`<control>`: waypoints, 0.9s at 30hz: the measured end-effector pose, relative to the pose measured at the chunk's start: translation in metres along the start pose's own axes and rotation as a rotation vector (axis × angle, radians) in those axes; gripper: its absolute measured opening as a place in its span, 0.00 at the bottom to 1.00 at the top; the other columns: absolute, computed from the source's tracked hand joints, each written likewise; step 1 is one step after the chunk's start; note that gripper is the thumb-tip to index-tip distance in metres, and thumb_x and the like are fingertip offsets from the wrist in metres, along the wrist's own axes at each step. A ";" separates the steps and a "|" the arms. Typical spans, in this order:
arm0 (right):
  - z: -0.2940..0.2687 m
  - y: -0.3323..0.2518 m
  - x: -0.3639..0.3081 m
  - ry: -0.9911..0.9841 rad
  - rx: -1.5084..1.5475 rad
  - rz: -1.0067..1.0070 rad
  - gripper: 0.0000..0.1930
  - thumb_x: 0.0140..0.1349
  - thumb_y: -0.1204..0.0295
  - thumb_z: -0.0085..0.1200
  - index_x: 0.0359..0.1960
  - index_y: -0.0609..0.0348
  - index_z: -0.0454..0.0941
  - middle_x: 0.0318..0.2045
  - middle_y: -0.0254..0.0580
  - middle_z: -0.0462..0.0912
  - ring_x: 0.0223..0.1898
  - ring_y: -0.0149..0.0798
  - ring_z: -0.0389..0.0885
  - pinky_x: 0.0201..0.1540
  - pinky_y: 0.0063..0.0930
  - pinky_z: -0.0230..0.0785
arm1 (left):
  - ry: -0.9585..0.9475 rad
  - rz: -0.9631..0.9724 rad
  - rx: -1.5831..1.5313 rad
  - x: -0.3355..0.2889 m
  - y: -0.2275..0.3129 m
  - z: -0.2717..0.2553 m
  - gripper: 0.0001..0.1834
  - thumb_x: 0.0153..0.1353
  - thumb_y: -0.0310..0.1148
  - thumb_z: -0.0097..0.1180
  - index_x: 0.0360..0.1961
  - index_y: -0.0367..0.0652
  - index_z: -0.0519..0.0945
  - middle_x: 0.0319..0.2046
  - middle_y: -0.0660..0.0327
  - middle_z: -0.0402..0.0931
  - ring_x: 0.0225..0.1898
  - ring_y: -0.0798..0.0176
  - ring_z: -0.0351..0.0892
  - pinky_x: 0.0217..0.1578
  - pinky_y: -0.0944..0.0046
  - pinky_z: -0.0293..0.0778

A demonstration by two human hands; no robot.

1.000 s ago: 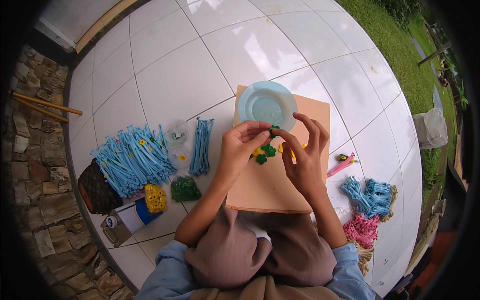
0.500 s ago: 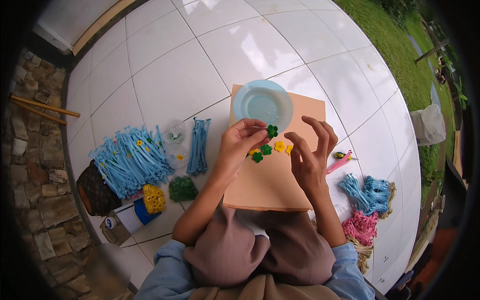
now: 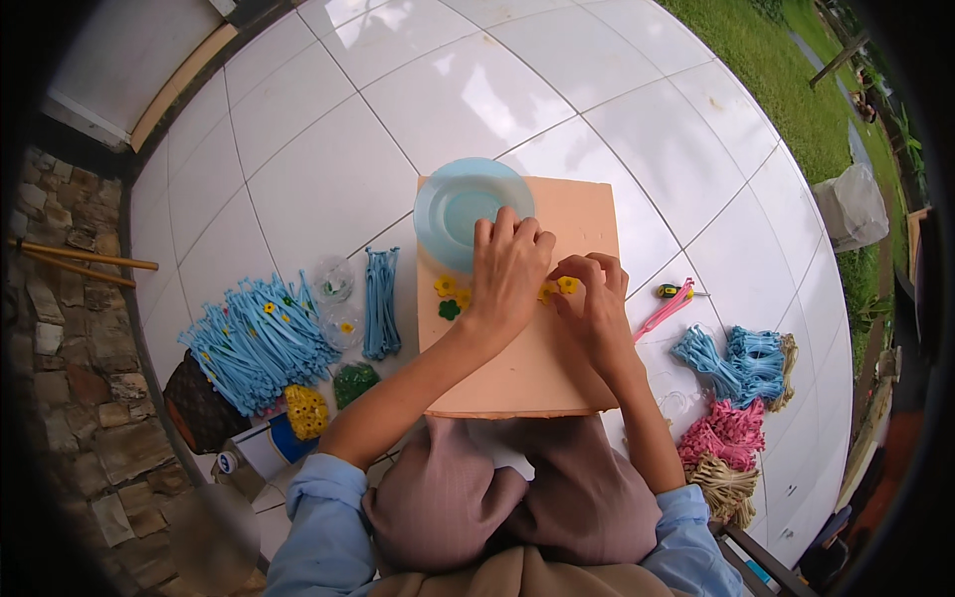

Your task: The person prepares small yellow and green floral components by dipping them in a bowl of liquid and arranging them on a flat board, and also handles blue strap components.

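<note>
My left hand [image 3: 510, 271] is over the middle of a tan board [image 3: 537, 373], knuckles up and fingers bent. Its fingertips, and anything in them, are hidden. Close beside it, my right hand [image 3: 600, 308] arches over yellow plastic flowers [image 3: 567, 285], its thumb and index finger apart. Left of my left hand are another yellow flower [image 3: 445, 287] and a green plastic flower [image 3: 450, 309] on the board. Beyond my left hand sits a pale blue bowl [image 3: 460, 189] on the board's far left corner.
On the left lie blue straps [image 3: 264, 333], a blue bundle [image 3: 381, 303], a bag of yellow flowers [image 3: 306, 411], a green bag [image 3: 354, 383] and a can [image 3: 244, 463]. Right are a screwdriver [image 3: 668, 291], pink straps [image 3: 665, 310] and blue [image 3: 731, 363], pink [image 3: 723, 435] and beige [image 3: 724, 488] bundles.
My left hand has come down from holding up a green flower and turned knuckles up. My right hand has lowered and curled over yellow flowers. The flowers lie farther apart on the board.
</note>
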State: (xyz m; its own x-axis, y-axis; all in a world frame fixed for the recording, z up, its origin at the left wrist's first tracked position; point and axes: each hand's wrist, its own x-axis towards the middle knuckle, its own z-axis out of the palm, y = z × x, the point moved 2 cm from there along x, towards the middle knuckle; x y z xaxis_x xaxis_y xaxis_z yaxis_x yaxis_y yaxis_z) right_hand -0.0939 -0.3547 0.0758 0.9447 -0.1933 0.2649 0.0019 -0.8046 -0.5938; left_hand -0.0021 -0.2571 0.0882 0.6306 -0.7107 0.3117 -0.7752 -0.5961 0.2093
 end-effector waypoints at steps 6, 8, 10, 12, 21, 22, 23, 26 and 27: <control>-0.001 -0.005 0.002 -0.018 0.003 -0.006 0.17 0.48 0.80 0.55 0.40 0.59 0.65 0.39 0.35 0.74 0.44 0.42 0.68 0.49 0.36 0.59 | 0.198 -0.008 -0.185 -0.003 -0.009 -0.010 0.09 0.44 0.29 0.63 0.30 0.47 0.81 0.31 0.67 0.75 0.38 0.62 0.66 0.37 0.63 0.61; -0.002 -0.002 0.003 0.013 0.405 0.174 0.17 0.50 0.82 0.55 0.39 0.59 0.62 0.34 0.40 0.75 0.36 0.38 0.73 0.41 0.30 0.65 | 0.133 -0.044 -0.402 -0.007 -0.016 -0.018 0.09 0.45 0.29 0.63 0.30 0.47 0.81 0.29 0.67 0.75 0.35 0.64 0.67 0.34 0.65 0.61; -0.005 -0.003 0.009 0.052 0.531 0.196 0.17 0.50 0.83 0.55 0.39 0.59 0.61 0.32 0.40 0.75 0.33 0.35 0.75 0.38 0.28 0.66 | 0.067 -0.083 -0.622 -0.012 -0.020 -0.028 0.09 0.45 0.29 0.64 0.30 0.47 0.82 0.27 0.67 0.76 0.32 0.66 0.68 0.30 0.67 0.62; -0.007 -0.011 0.020 0.086 0.668 0.220 0.18 0.52 0.82 0.55 0.40 0.59 0.59 0.27 0.40 0.76 0.30 0.31 0.76 0.36 0.24 0.68 | -0.043 -0.241 -0.853 -0.018 -0.025 -0.037 0.07 0.47 0.29 0.63 0.30 0.45 0.82 0.24 0.67 0.76 0.25 0.71 0.67 0.23 0.72 0.60; 0.017 -0.030 0.053 -0.060 -0.087 -0.147 0.23 0.48 0.65 0.62 0.48 0.51 0.71 0.54 0.43 0.63 0.57 0.48 0.56 0.54 0.42 0.57 | 0.200 -0.567 -0.785 -0.056 -0.077 -0.036 0.04 0.49 0.25 0.60 0.29 0.40 0.82 0.23 0.68 0.78 0.22 0.77 0.62 0.20 0.76 0.57; 0.022 -0.027 0.054 -0.036 -0.170 -0.209 0.23 0.46 0.63 0.62 0.45 0.51 0.73 0.54 0.43 0.63 0.56 0.49 0.56 0.56 0.45 0.53 | 0.231 -0.589 -0.807 -0.059 -0.081 -0.034 0.04 0.49 0.25 0.60 0.29 0.39 0.82 0.24 0.69 0.78 0.22 0.77 0.62 0.21 0.76 0.58; 0.024 -0.027 0.054 -0.012 -0.253 -0.272 0.22 0.45 0.61 0.63 0.43 0.50 0.74 0.54 0.42 0.63 0.56 0.49 0.57 0.58 0.48 0.49 | 0.263 -0.610 -0.829 -0.060 -0.084 -0.032 0.04 0.49 0.25 0.60 0.29 0.39 0.81 0.24 0.69 0.78 0.22 0.77 0.62 0.21 0.76 0.58; 0.030 -0.028 0.056 0.015 -0.283 -0.291 0.20 0.43 0.60 0.63 0.39 0.50 0.77 0.54 0.42 0.63 0.56 0.49 0.57 0.59 0.49 0.47 | 0.261 -0.620 -0.796 -0.062 -0.085 -0.032 0.05 0.48 0.26 0.61 0.28 0.38 0.80 0.22 0.62 0.78 0.19 0.70 0.67 0.23 0.71 0.67; 0.031 -0.028 0.056 0.010 -0.283 -0.293 0.20 0.43 0.60 0.63 0.39 0.50 0.77 0.54 0.42 0.63 0.56 0.49 0.57 0.59 0.49 0.47 | 0.261 -0.624 -0.798 -0.063 -0.085 -0.032 0.05 0.48 0.26 0.61 0.28 0.38 0.80 0.22 0.62 0.78 0.19 0.70 0.67 0.23 0.71 0.67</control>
State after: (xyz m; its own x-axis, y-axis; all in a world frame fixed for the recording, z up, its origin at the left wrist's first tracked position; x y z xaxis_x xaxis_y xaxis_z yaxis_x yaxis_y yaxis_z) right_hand -0.0306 -0.3259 0.0837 0.9143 0.0625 0.4002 0.1785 -0.9490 -0.2597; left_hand 0.0230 -0.1500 0.0804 0.9733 -0.2020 0.1087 -0.1741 -0.3420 0.9234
